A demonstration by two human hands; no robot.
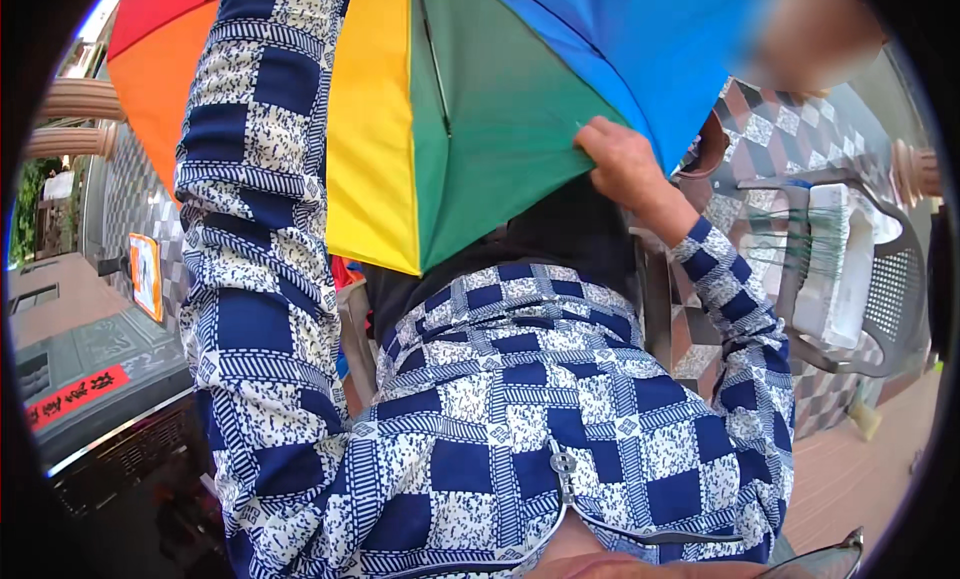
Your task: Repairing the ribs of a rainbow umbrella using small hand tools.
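Pinching the umbrella (500, 119) by its edge, in front of the torso (520, 399), with the curled right hand (632, 167); extending the left hand out of view, leaving its grip undeterminable. Probably handling light, soft, slippery fabric (370, 129); best holding near rib tips.

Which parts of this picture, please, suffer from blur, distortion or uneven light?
Head view: a round patch at upper right is heavily blurred, while the umbrella and right hand look fairly clear; head view: the fisheye lens blackens the corners and bends the surroundings near the rim; head view: the lower left is very dark, the umbrella brightly lit.
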